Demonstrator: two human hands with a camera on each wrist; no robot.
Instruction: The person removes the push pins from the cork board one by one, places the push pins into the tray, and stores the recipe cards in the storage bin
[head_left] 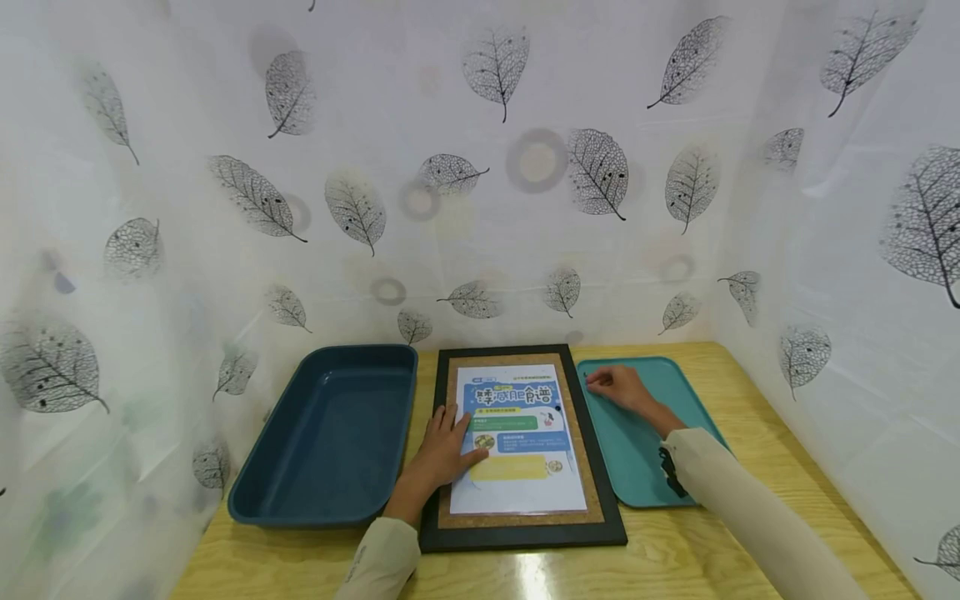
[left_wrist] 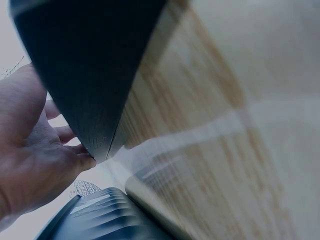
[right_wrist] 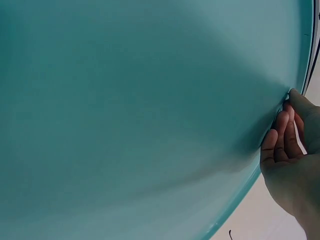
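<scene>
My left hand (head_left: pixel 442 450) rests with spread fingers on the left side of a black-framed cork board (head_left: pixel 592 492), over the edge of a printed sheet (head_left: pixel 517 492). The sheet lies on the cork, with a small black dot (head_left: pixel 557 408) near its right edge. In the left wrist view the hand (left_wrist: pixel 35 150) lies along the dark frame (left_wrist: pixel 85 75). My right hand (head_left: pixel 622 387) reaches to the far left corner of a teal tray (head_left: pixel 645 467). In the right wrist view the thumb and fingertips come together close over the tray; I cannot tell whether they pinch something small.
A deep dark-blue bin (head_left: pixel 322 450) stands left of the board. All of it sits on a wooden table (head_left: pixel 750 408). A white curtain (head_left: pixel 480 233) with leaf prints encloses the back and sides.
</scene>
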